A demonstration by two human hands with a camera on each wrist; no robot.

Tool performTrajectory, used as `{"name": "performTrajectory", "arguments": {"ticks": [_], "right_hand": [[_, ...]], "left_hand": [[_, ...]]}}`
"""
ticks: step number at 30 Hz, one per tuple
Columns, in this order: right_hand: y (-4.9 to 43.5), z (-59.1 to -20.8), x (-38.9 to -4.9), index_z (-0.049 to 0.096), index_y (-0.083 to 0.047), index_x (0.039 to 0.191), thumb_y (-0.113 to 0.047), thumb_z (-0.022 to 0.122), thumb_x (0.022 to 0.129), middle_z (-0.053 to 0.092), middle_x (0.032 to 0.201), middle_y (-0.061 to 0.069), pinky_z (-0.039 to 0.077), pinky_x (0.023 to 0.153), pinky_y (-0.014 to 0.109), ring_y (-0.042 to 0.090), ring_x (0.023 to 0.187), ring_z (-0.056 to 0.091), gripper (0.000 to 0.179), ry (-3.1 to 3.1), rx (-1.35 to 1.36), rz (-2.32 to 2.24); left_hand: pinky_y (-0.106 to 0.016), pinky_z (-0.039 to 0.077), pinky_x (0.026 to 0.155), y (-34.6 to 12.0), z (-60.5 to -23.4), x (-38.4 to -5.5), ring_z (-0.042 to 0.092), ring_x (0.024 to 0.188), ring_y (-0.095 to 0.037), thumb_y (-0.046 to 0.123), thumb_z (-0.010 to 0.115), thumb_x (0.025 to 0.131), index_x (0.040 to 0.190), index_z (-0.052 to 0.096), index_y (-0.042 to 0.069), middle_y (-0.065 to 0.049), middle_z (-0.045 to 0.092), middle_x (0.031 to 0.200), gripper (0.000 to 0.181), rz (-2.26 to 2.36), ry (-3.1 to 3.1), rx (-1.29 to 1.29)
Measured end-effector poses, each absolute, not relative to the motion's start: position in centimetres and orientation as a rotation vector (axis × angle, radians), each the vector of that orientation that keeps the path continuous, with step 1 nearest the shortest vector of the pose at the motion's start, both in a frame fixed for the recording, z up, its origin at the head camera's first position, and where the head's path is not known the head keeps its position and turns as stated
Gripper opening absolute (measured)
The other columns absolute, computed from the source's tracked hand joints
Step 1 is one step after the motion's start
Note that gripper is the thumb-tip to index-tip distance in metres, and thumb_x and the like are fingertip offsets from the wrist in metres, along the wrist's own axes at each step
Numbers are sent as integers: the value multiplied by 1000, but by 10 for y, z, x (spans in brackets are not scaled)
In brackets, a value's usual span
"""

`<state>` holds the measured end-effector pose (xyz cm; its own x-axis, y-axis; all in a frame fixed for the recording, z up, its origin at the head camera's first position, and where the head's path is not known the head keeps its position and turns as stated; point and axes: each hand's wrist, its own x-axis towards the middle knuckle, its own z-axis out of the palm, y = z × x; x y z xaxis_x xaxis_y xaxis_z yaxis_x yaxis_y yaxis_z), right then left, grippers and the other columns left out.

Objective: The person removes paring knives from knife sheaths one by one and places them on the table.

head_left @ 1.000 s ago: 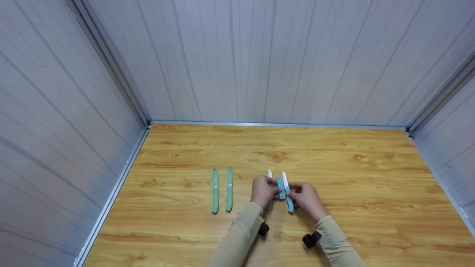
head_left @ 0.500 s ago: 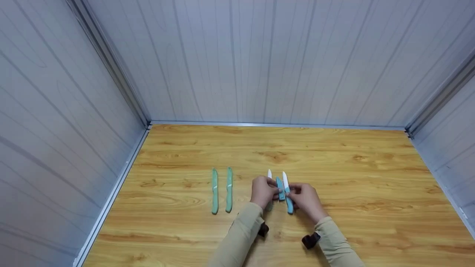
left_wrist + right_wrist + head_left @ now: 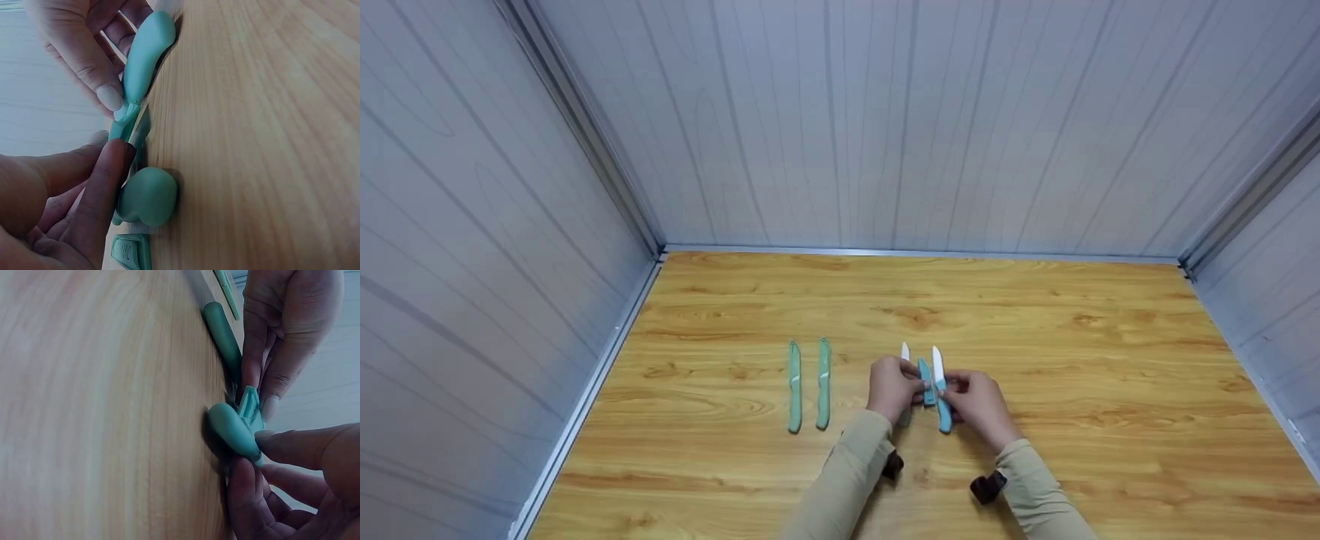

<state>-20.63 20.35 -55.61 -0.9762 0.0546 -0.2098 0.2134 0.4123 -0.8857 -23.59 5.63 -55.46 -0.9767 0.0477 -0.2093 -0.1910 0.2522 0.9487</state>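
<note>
In the head view, my left hand (image 3: 891,388) pinches a blue knife sheath (image 3: 926,381) between thumb and fingers. Close to its right, my right hand (image 3: 979,401) holds a paring knife (image 3: 943,412) with a white blade and blue handle, blade pointing away from me. Sheath and knife overlap at the fingertips in the right wrist view, where the knife's rounded handle (image 3: 233,430) stands just over the table. A second white-bladed knife (image 3: 905,349) lies under my left hand, its middle hidden; its green handle (image 3: 149,197) shows in the left wrist view.
Two green sheathed knives (image 3: 795,390) (image 3: 824,386) lie side by side on the wooden table (image 3: 697,465), left of my hands. A small green piece with lettering (image 3: 130,251) shows low in the left wrist view. Pale panel walls (image 3: 870,150) enclose the table's back and sides.
The knife in my right hand has turned slightly, its handle end shifting a little left and its blade tip a little right. My left hand and the sheath stay nearly still.
</note>
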Motion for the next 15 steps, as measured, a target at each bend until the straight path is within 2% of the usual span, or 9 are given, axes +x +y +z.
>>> {"name": "performTrajectory", "arguments": {"ticks": [15], "right_hand": [[203,-557,-208,64,5,117,2,65,85,61,85,10,56,57,31,18,70,62,32,2560,235,-1571]], "left_hand": [[-23,53,51,57,-556,-236,63,58,-11,-12,71,77,79,70,-3,-5,65,70,10,1748,2386,-99]]}}
